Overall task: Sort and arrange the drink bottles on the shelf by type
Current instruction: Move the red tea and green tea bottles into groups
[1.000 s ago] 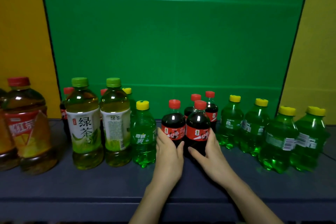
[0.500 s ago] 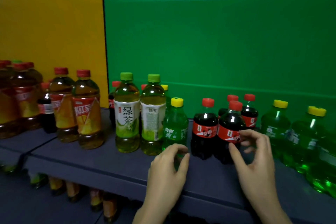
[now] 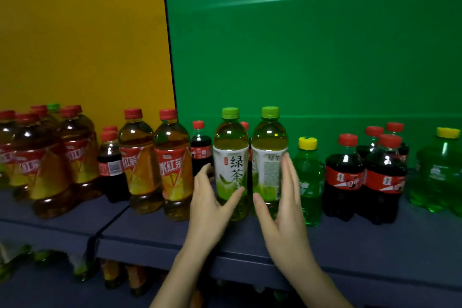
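Note:
Two green tea bottles with green caps stand side by side on the dark blue shelf (image 3: 375, 245). My left hand (image 3: 212, 202) cups the left green tea bottle (image 3: 231, 157), fingers at its left side and thumb across its lower front. My right hand (image 3: 282, 197) lies flat against the right side of the right green tea bottle (image 3: 268, 152), thumb near its base. Both bottles stand upright on the shelf. I cannot tell whether either hand grips firmly.
Left of the teas stand red-capped iced tea bottles (image 3: 172, 165) and small cola bottles (image 3: 110, 165). To the right are a yellow-capped green soda bottle (image 3: 308, 172), several cola bottles (image 3: 343, 177) and a further green soda (image 3: 442, 172). More bottles (image 3: 112, 275) stand on a lower shelf.
My view has swung left. Both hands left the two cola bottles and moved left to flank the pair of green tea bottles.

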`<action>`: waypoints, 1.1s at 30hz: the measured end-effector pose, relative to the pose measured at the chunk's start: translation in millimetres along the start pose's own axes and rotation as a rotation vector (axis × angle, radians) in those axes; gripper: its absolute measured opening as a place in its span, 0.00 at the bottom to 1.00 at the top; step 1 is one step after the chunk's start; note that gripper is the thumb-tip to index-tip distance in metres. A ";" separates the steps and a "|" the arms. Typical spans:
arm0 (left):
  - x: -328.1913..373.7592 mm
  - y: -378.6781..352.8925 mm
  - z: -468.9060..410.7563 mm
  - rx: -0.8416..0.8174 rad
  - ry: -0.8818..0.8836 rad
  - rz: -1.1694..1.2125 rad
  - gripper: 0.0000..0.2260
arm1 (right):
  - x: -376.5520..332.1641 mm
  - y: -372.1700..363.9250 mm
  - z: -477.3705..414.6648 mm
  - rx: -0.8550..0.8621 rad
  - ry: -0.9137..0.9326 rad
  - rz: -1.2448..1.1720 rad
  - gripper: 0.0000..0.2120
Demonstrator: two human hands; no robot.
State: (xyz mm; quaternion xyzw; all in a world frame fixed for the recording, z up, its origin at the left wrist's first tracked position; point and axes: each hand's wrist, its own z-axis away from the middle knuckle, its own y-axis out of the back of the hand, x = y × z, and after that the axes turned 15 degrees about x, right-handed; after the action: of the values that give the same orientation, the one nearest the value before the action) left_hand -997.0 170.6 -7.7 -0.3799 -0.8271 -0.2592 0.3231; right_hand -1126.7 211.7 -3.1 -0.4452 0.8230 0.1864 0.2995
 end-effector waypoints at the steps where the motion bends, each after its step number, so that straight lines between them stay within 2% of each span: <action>1: -4.6 -0.6 -6.2 -0.064 0.007 0.017 0.34 | 2.2 -8.1 -1.4 0.037 -0.009 0.025 0.34; 7: -19.0 -6.1 -25.2 -0.288 0.069 0.176 0.27 | 12.2 -33.5 -9.3 0.114 -0.070 0.154 0.40; 13: -28.0 -8.3 -26.4 -0.299 0.097 0.248 0.25 | 26.5 -38.5 -14.2 0.063 -0.184 0.290 0.41; 17: -25.0 -6.5 -23.5 -0.261 0.148 0.257 0.23 | 31.4 -38.1 -15.8 0.047 -0.217 0.384 0.36; 22: -13.9 2.0 -9.9 -0.133 0.161 0.255 0.23 | 29.1 -37.1 -13.7 0.041 -0.157 0.413 0.32; 30: 3.3 24.2 11.5 0.003 0.124 0.206 0.22 | 20.1 -29.2 -7.4 0.067 -0.160 0.245 0.31; 33: 9.1 41.8 19.2 0.072 0.124 0.218 0.26 | 7.8 -20.2 0.6 0.066 -0.154 0.108 0.24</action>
State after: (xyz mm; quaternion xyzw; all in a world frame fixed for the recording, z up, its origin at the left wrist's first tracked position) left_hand -974.8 211.8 -6.0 -0.4390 -0.7682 -0.2159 0.4130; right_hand -1112.8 196.4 -9.5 -0.3743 0.8261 0.2088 0.3659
